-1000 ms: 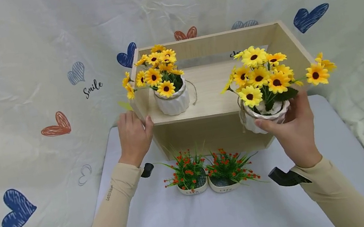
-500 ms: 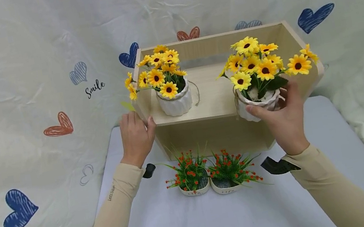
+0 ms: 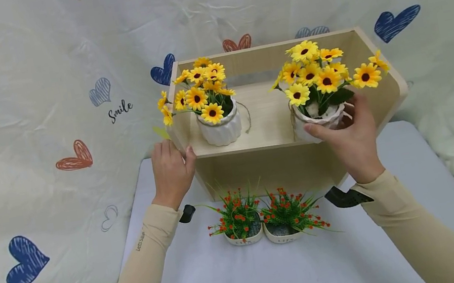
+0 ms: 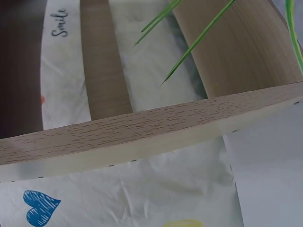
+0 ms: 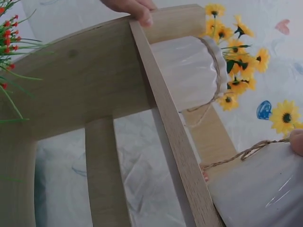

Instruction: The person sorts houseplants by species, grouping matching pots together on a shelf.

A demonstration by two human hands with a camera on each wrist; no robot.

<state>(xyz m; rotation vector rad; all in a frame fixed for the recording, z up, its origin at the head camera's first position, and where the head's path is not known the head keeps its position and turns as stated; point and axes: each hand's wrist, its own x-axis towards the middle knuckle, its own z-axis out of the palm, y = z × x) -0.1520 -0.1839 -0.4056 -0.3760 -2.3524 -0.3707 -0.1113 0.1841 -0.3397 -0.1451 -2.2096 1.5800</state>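
Note:
My right hand [image 3: 353, 140] holds a white ribbed pot [image 3: 319, 128] of yellow artificial sunflowers, thumb in front and fingers around its right side. The pot is at the right front of the upper board of a light wooden shelf [image 3: 265, 115]; I cannot tell whether its base touches the board. A similar sunflower pot [image 3: 221, 130] stands upright on the same board at the left. My left hand [image 3: 172, 173] grips the shelf's left side panel. In the right wrist view, twine [image 5: 246, 153] circles the held pot [image 5: 260, 189], and its lower part is cut off by the frame.
Two low oval pots of red-flowered grass, one left [image 3: 240, 219] and one right [image 3: 284, 217], stand side by side on the white-covered table [image 3: 277, 278], before the shelf's lower compartment. A white curtain [image 3: 43, 92] with printed hearts hangs behind.
My right hand has carried its sunflower pot up, slightly left and inward, from in front of the shelf to the upper board's front edge. The left hand keeps its grip on the side panel.

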